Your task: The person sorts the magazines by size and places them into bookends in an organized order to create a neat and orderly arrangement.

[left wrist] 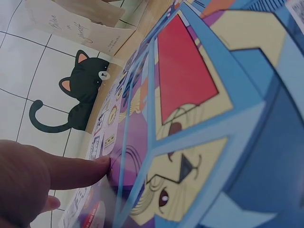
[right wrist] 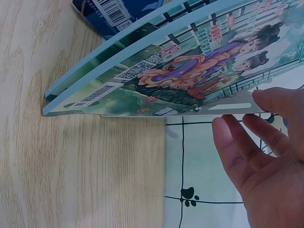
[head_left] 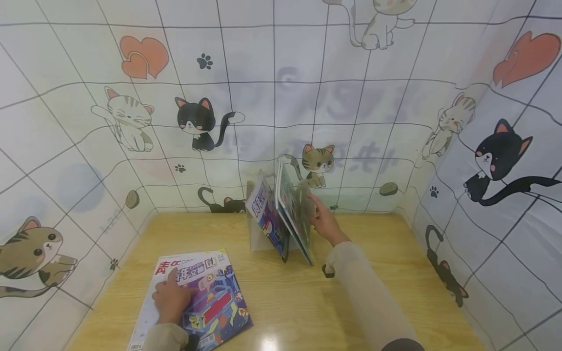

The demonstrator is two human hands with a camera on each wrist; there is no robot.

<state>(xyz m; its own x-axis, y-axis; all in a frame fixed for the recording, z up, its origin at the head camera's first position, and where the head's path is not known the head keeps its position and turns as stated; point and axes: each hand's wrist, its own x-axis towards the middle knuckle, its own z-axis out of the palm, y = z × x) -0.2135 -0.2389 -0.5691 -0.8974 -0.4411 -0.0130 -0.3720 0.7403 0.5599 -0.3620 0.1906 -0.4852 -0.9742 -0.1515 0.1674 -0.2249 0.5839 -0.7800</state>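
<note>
My left hand (head_left: 170, 297) rests on two overlapping magazines at the table's front left. The top one is a purple-and-blue magazine (head_left: 219, 297); a whiter magazine (head_left: 147, 304) shows from under it. In the left wrist view, a fingertip (left wrist: 103, 166) touches the glossy cover. A pale bookend (head_left: 259, 239) stands near the back wall. My right hand (head_left: 326, 222) holds its right side panel, thumb on one side and fingers on the other. Inside lean a purple magazine (head_left: 269, 214) and, right of it, thin light-blue-edged books (right wrist: 190, 71) with an illustrated cover.
The wooden table (head_left: 281, 302) is ringed by a cat-printed cloth (head_left: 272, 112) at the back and both sides. A black cat print (left wrist: 85, 95) appears behind the magazines in the left wrist view. Both of my arms reach in from the front edge.
</note>
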